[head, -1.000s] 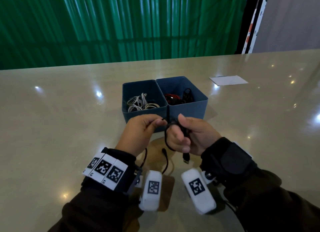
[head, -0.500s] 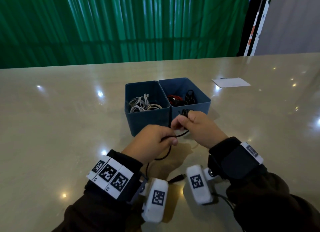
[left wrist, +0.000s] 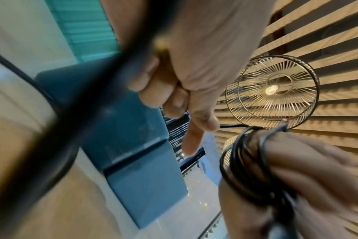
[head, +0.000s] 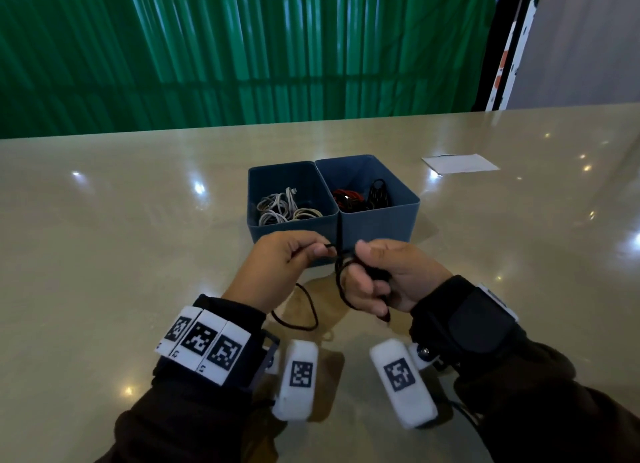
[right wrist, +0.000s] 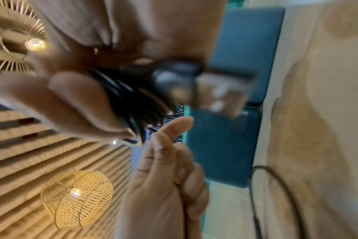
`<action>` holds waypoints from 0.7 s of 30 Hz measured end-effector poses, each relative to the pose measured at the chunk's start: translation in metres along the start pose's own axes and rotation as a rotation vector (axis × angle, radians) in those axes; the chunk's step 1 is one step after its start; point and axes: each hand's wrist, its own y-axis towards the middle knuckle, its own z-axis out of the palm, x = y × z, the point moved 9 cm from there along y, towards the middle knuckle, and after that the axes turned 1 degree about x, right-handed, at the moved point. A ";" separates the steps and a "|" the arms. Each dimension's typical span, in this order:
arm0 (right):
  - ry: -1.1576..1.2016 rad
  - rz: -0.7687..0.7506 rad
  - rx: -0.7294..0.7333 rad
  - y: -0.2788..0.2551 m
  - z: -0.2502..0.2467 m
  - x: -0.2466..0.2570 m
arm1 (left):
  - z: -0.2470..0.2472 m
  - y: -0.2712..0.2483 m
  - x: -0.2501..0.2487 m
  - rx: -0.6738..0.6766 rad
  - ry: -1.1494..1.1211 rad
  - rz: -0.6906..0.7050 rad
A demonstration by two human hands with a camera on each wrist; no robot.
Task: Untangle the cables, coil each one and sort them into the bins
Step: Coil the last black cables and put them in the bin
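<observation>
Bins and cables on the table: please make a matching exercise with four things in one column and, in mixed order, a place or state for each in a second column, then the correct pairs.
Things:
1. white cables
2. red cable
3. black cable
4. sheet of paper

Places or states:
A. lying flat on the table, right of the bins
B. in the left bin
C. held by both hands, partly wound round the right hand
D. in the right bin

Pairs: 1-B, 2-D, 3-C, 4-A
</observation>
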 end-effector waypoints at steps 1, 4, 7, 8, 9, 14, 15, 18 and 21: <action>0.080 -0.077 0.005 0.001 0.000 0.008 | 0.006 0.000 0.002 0.028 -0.001 -0.015; 0.276 -0.251 -0.038 0.001 -0.009 0.026 | 0.030 -0.001 0.013 0.171 0.078 -0.077; 0.353 -0.362 -0.266 -0.004 -0.029 0.034 | 0.049 -0.006 0.013 0.309 0.102 -0.083; 0.333 -0.375 -0.357 -0.007 -0.035 0.034 | 0.051 -0.007 0.009 0.334 0.120 -0.070; 0.285 -0.370 -0.425 -0.008 -0.040 0.034 | 0.053 -0.008 0.007 0.349 0.137 -0.062; -0.467 -0.108 -0.568 -0.006 -0.048 0.024 | 0.051 -0.007 0.003 0.345 0.238 -0.044; -0.647 -0.044 -0.548 -0.005 -0.045 0.022 | 0.051 -0.008 0.002 0.346 0.249 -0.042; -0.994 0.058 -0.476 -0.003 -0.035 0.023 | 0.050 -0.008 0.000 0.351 0.279 -0.036; -1.194 0.198 -0.483 -0.006 -0.041 0.020 | 0.040 -0.006 -0.003 0.283 0.272 -0.035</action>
